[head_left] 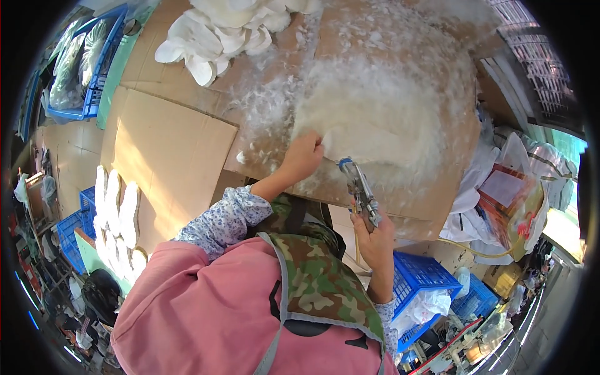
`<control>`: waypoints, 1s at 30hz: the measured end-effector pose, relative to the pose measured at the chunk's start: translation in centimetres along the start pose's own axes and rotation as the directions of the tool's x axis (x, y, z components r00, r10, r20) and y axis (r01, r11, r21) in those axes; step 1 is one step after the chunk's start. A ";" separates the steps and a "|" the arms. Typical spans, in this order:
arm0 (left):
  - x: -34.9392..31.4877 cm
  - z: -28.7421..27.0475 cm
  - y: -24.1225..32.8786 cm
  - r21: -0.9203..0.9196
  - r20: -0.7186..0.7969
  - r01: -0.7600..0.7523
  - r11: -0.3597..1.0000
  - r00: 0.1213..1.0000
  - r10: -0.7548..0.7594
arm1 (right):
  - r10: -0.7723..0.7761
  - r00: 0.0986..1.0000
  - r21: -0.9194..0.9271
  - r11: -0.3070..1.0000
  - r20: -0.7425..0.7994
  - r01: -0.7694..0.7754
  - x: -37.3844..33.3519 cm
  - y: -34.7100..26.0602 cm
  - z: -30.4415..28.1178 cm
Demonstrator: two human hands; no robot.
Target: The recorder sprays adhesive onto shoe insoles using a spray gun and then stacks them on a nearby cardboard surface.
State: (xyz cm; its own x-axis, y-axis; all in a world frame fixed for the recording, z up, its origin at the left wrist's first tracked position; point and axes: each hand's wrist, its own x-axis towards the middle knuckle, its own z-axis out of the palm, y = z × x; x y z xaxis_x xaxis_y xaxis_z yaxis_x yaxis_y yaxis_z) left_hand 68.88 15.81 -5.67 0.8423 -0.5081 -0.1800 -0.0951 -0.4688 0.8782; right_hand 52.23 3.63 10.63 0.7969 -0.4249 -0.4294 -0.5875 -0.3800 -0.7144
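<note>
A white fluffy fleece sheet (378, 122) lies on the cardboard-covered table in front of me, with loose white fluff scattered around it. At its near left edge is my left hand (304, 156), fingers closed together on what looks like the sheet's border. My right hand (375, 239) is wrapped round the grip of a metal spray gun (362, 190). The gun's blue-ringed nozzle points toward the sheet's near edge, a little right of my left hand. A yellowish hose (487, 253) runs off to the right.
White insole-shaped pieces (215, 37) are heaped at the far left of the table; more insoles (128, 215) stand in rows at the left. A bare cardboard sheet (169, 140) lies between. Blue crates (425, 284) stand at lower right, another (103, 69) at upper left. White sacks (469, 194) adjoin the right edge.
</note>
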 end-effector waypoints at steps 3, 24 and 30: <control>0.0 -0.1 -0.2 -0.025 0.046 0.094 0.995 0.995 -0.093 | -0.029 1.000 -0.003 1.000 0.012 0.029 0.0 -0.4 0.3; -0.2 -1.1 1.0 -0.142 0.060 0.087 0.986 0.995 -0.079 | 0.082 0.992 0.000 0.997 -0.095 -0.083 0.4 0.2 -2.4; -0.5 -1.1 1.2 -0.046 0.058 0.030 0.998 0.998 -0.028 | 0.006 0.981 0.044 0.999 -0.195 0.002 0.7 0.7 -3.0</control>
State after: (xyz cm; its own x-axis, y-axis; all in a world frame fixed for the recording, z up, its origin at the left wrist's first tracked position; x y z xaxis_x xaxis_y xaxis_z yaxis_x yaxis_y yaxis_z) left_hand 68.90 16.29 -4.07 0.8126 -0.5358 -0.2294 -0.0451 -0.4502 0.8918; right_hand 51.98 0.60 11.44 0.7507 -0.5790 -0.3182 -0.5789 -0.3443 -0.7392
